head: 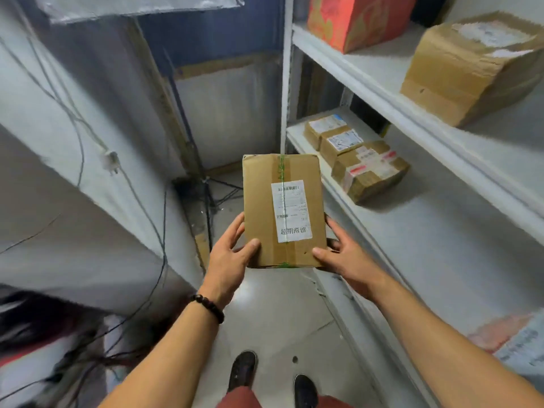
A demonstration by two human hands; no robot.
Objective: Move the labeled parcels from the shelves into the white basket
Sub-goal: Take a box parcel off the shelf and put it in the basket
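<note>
Left hand: the left hand (228,254) is at the 7 o'clock corner of the held parcel (282,210). Its thumb lies flat on the top face and its fingers wrap the left edge. The forearm enters from 7 o'clock, with one dark bead bracelet (209,307) on the wrist.
Right hand: the right hand (344,254) is at the 5 o'clock corner, thumb on top and fingers curled round the right edge. The forearm enters from 4 o'clock.
Grip: both hands are clamped on the held parcel.
Held parcel: one brown carton at mid-frame, in the air above the floor and near the shelving (412,113) at 3 o'clock. Its white label (291,210) faces up.
Shelf parcels: three small labelled cartons (341,144) sit side by side on the middle shelf at 2 o'clock. One larger taped carton (471,69) is on the upper shelf at 1 o'clock.
Red box: one red box (356,19) at 12 o'clock, its top cut off.
Soft package: one soft package (515,340) at 4 o'clock, blurred and running off the right edge.
Hidden: the fingertips under the parcel. The label's small print is unreadable.
Shoes: two dark shoes (243,371) at 6 o'clock.
</note>
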